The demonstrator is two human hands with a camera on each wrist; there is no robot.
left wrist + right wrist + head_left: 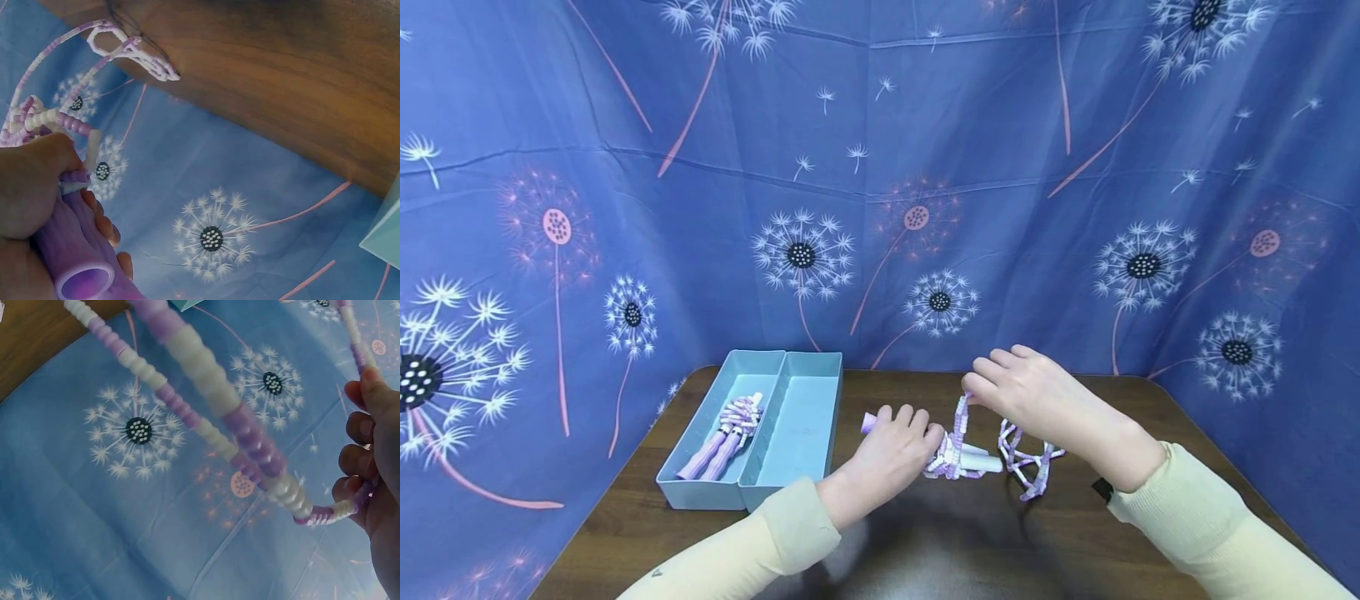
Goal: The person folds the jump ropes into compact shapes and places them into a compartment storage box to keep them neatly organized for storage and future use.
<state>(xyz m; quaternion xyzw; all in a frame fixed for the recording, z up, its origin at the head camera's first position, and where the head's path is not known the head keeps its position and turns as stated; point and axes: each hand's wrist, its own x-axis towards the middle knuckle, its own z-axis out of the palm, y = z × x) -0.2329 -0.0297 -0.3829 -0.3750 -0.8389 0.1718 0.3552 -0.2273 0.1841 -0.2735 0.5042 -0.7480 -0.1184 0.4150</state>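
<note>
My left hand (891, 450) grips the purple handles of a beaded jump rope (87, 250), seen closely in the left wrist view. Purple and white beaded cord is bunched near the handles, and a pale tube end (981, 461) sticks out to the right. Raised above and to the right, my right hand (1030, 392) holds a stretch of the beaded cord (960, 417) between thumb and fingers. In the right wrist view a loop of beads (256, 440) hangs from that hand. Looser cord (1037, 473) trails below it, over the table.
On the left stands a light blue box (837, 387) with two compartments. Its left compartment holds another jump rope (737, 425), bundled, with purple handles. The wooden table (955, 550) ends at a blue dandelion-print cloth (880, 275) at the back and sides.
</note>
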